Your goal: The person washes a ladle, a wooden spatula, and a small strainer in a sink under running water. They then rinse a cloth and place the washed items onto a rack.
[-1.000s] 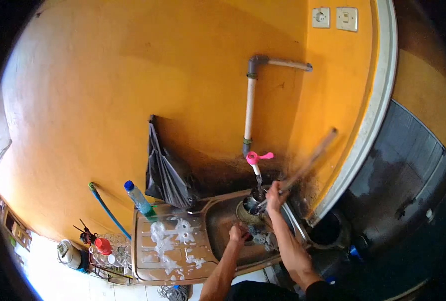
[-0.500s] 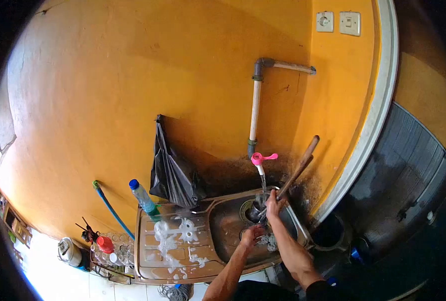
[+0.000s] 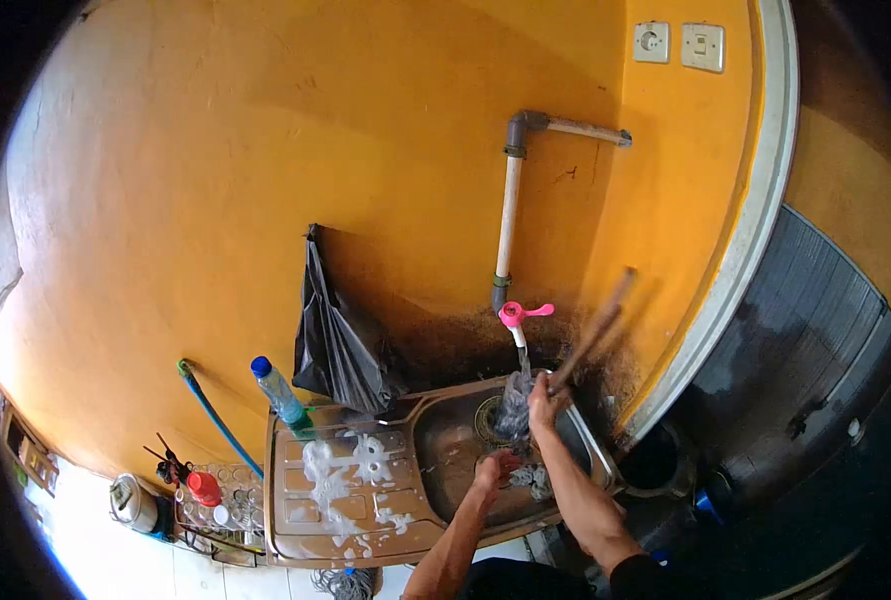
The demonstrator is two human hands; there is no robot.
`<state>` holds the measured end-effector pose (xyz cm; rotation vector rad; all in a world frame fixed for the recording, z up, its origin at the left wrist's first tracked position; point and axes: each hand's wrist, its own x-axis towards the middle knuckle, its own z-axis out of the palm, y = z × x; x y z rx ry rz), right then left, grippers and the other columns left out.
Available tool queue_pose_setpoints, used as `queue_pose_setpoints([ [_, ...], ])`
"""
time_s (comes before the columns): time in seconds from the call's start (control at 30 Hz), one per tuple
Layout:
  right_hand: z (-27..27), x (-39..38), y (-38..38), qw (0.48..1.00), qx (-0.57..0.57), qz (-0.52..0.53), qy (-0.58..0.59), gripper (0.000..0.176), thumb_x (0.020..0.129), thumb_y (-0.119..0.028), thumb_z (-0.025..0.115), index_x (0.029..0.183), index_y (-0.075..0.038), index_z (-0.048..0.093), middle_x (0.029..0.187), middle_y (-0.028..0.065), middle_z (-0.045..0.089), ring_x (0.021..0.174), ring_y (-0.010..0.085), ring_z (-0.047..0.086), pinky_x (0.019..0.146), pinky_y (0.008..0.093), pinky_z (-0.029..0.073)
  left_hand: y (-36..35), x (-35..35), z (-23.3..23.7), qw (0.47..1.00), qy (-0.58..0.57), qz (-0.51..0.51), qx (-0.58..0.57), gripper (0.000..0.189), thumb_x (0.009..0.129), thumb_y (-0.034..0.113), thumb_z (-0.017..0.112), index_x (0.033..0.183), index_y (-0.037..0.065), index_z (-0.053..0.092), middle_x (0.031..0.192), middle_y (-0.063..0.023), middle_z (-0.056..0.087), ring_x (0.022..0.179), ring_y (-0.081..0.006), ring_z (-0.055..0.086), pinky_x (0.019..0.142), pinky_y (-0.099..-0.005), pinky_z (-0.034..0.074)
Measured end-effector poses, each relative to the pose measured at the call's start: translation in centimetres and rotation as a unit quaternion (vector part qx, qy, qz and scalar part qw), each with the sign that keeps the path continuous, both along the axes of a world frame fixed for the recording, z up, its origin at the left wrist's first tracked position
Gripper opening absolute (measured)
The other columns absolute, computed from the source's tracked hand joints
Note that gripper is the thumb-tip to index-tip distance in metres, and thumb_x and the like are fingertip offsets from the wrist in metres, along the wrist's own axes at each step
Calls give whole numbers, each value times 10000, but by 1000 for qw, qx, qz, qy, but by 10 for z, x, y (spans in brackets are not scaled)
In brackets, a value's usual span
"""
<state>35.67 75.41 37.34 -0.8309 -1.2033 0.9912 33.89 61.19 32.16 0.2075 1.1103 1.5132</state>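
Note:
My right hand [image 3: 543, 405] grips long wooden-handled utensils [image 3: 595, 335] over the sink, handles slanting up to the right and slightly blurred. Their lower ends are hidden in splashing water beneath the tap [image 3: 517, 325], which has a pink lever. Low in the steel sink basin [image 3: 450, 470], my left hand [image 3: 497, 467] is held with fingers stretched out and nothing visible in it. Just right of those fingers lies a grey scrubbing cloth [image 3: 533, 480]. A round, green-rimmed dish [image 3: 487, 420] sits in the basin behind the hands.
White suds [image 3: 330, 480] cover parts of the ribbed drainboard [image 3: 295, 530]. A blue-capped bottle [image 3: 280, 393] stands at its back edge near a hanging black plastic bag [image 3: 335, 340]. Left of the sink are a rack of glasses [image 3: 240, 490] and a blue hose [image 3: 215, 420].
Water now splashes more heavily around the utensils' lower ends, and their handles are blurred by motion. My left hand has shifted slightly left and down.

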Motion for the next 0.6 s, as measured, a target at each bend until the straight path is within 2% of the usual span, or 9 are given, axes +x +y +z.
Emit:
queue_pose_setpoints([
  [0.03,-33,-6,21,988,-85,96,89,192,744,-177,515,688,-40,393,693,17,375,650,107,358,593,261,325,2,2,-1,1000,1,0,2,320,778,277,332,1012,103,465,883,-60,553,830,-172,489,734,-314,322],
  [0.07,-30,-6,19,988,-80,100,90,192,744,-177,515,688,-40,393,693,17,375,650,107,358,593,261,325,5,4,7,998,7,-56,-5,339,785,308,321,1024,110,459,911,-62,543,863,-173,477,747,-314,318],
  [0.13,-17,3,2,970,-106,134,175,173,746,-156,524,703,-106,364,463,-34,312,366,60,289,360,218,266,6,7,21,994,7,-104,-13,360,792,338,309,1037,117,453,940,-64,533,897,-174,466,760,-313,314],
  [0.2,6,2,-17,960,-124,69,241,185,742,-161,530,695,-134,354,445,-45,272,365,53,265,354,213,248,13,9,40,982,29,-185,-17,458,811,395,274,1108,67,389,1078,-73,436,968,-197,400,851,-330,273],
  [0.23,20,8,-26,935,-153,83,309,181,748,-174,525,699,-143,353,443,-44,263,364,56,254,356,207,241,32,14,13,984,52,-140,99,528,810,447,249,1146,49,338,1100,-60,420,1001,-202,382,861,-347,266],
  [0.27,28,12,-28,904,-180,97,377,178,753,-186,519,702,-151,352,440,-43,253,363,60,244,358,202,235,34,17,23,983,50,-142,103,528,810,447,249,1146,49,338,1100,-60,420,1001,-202,382,861,-347,266],
  [0.33,13,21,-19,890,-201,109,394,216,785,-270,453,653,-152,329,434,-34,243,376,77,251,384,213,256,35,22,64,956,-204,-84,195,527,807,459,240,1149,70,331,1108,-58,414,1019,-205,372,870,-342,265],
  [0.47,17,40,-27,836,-231,82,490,319,817,-323,329,577,-123,265,443,-17,250,424,133,289,470,292,323,66,22,69,950,-204,40,231,382,831,364,280,963,36,426,1017,-95,459,951,-207,426,845,-344,324],
  [0.6,24,54,-24,758,-346,91,545,295,810,-341,305,662,-87,324,545,47,361,540,195,411,617,376,407,91,26,61,948,-217,67,224,293,839,306,301,861,50,444,888,-84,504,824,-194,471,793,-350,363],
])
